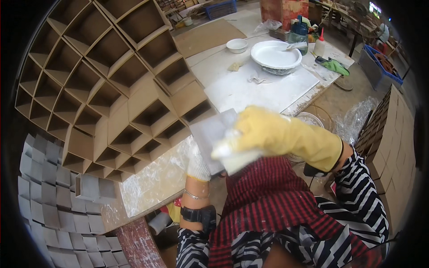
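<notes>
In front of my apron, my left hand in a white knit glove holds up a grey-white coated box. Its fingers are mostly hidden behind the box. My right hand, in a long yellow rubber glove, is closed on a white sponge-like pad against or just over the box's right side; motion blurs the contact. Beyond them on the table, a wide white basin holds white liquid, with a brush across its rim. A small white bowl stands to its left.
Brown open boxes are stacked high on the left of the table. Grey coated boxes pile up at lower left, more brown boxes at right. A red-tipped bottle and a green-and-black glove lie near the far edge.
</notes>
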{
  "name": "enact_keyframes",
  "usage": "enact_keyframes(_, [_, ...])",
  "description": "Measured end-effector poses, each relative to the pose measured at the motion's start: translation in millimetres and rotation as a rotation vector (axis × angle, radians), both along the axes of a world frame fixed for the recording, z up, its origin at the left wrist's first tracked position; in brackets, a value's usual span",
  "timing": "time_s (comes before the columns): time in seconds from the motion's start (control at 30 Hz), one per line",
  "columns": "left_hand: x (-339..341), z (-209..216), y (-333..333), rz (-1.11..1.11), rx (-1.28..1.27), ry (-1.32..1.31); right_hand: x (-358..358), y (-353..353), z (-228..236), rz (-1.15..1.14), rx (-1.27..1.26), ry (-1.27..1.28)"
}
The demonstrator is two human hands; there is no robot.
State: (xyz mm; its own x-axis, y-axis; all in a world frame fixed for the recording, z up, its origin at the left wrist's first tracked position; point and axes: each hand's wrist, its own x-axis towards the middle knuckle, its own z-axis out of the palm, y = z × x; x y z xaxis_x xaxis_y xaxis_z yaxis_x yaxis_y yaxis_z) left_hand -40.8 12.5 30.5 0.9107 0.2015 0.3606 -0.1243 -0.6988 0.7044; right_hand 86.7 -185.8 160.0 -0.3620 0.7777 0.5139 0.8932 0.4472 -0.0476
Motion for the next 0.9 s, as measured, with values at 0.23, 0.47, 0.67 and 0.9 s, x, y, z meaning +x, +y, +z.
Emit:
enact_keyframes(0.23, [-7,9,-14,-0.624,-1.684,-0.157,59,29,1,-0.291,0.294,0.280])
enact_keyframes(0.47, [0,47,-37,-0.329,-1.139,-0.045,-9,23,13,-0.096,0.129,-0.079])
enact_keyframes(0.67, [-19,8,-2,-0.353,-1.868,-0.117,43,42,13,-0.401,-0.011,0.787])
enact_keyframes(0.9, [-3,5,-15,-0.396,-1.687,-0.248,69,61,-58,0.472,-0.228,1.796])
